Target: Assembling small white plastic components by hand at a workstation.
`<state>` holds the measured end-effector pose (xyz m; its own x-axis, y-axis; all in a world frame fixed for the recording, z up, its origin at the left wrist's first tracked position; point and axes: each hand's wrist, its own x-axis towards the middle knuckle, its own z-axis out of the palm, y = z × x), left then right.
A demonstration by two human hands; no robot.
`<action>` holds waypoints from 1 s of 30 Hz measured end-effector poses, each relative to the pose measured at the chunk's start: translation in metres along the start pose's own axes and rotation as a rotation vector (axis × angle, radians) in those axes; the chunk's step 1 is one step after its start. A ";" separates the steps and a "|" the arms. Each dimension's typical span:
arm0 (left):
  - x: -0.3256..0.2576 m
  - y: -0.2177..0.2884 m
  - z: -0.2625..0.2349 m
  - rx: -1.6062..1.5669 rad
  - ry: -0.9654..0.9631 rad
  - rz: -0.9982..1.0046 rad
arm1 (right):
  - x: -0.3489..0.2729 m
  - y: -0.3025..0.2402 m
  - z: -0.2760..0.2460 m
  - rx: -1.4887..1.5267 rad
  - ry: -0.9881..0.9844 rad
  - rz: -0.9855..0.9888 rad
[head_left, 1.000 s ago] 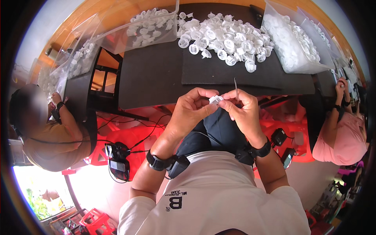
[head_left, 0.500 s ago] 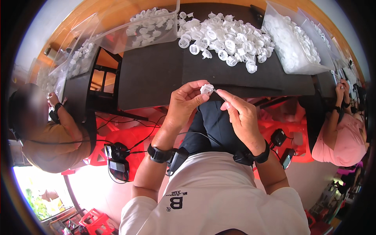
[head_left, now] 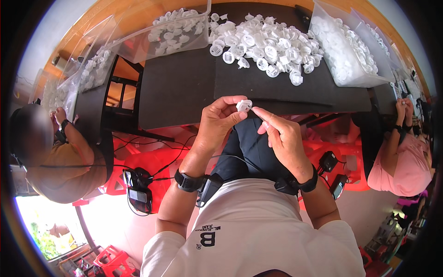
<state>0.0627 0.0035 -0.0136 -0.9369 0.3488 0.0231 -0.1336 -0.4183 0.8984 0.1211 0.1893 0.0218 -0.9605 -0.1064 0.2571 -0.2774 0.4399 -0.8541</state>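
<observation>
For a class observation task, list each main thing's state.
Small roundish white plastic part: held
Left hand: closed on it
Right hand: forefinger extended toward it, contact unclear
Heap of white plastic parts: loose
Clear plastic bin left of heap: open, partly filled
Clear plastic bin right of heap: open, well filled

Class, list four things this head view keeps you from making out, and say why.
In the head view:
Right hand: its own fingers hide whatever it may hold.
White part: the left hand covers some of it.
Pile of white parts: upper pieces hide lower ones.
Clear bin left of the pile: the upper picture edge cuts off part.
</observation>
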 end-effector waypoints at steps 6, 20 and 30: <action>0.000 0.000 -0.001 0.007 -0.011 0.003 | 0.000 0.000 0.000 0.021 -0.021 0.021; -0.002 0.000 -0.002 0.024 -0.007 0.000 | 0.000 -0.001 0.003 0.010 0.001 0.021; -0.001 -0.001 -0.002 0.040 -0.014 0.038 | 0.004 -0.002 0.000 -0.048 0.004 -0.043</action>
<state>0.0635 0.0022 -0.0156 -0.9365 0.3449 0.0633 -0.0847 -0.3978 0.9136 0.1174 0.1881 0.0251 -0.9476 -0.1224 0.2951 -0.3169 0.4777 -0.8194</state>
